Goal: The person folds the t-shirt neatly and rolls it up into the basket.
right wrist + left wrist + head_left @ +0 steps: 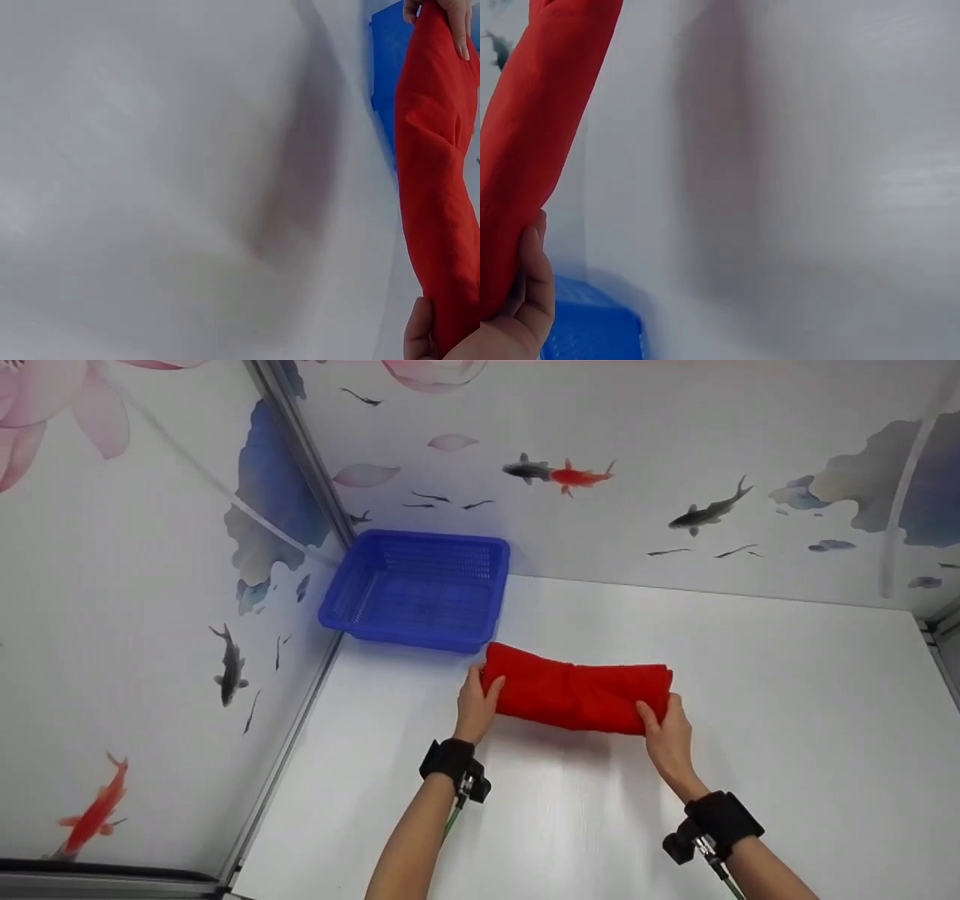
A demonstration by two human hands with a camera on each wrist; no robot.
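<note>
A red cloth [574, 694], folded into a long thick bundle, is held up between both hands above the white table. At its left end my left hand [477, 706] grips it, thumb on the near face and fingers behind. My right hand [667, 739] grips the right end in the same manner. The bundle sags slightly in the middle and casts a shadow on the tabletop. In the left wrist view the cloth [540, 112] runs up from the curled fingers [536, 277]. The right wrist view shows the cloth [435, 165] stretching between the two hands.
A blue plastic basket [420, 641] with perforated sides stands in the back left corner, just beyond the cloth's left end. White panels painted with fish and flowers form the left wall [150, 607] and back wall [600, 525]. The white table [555, 825] extends under both arms.
</note>
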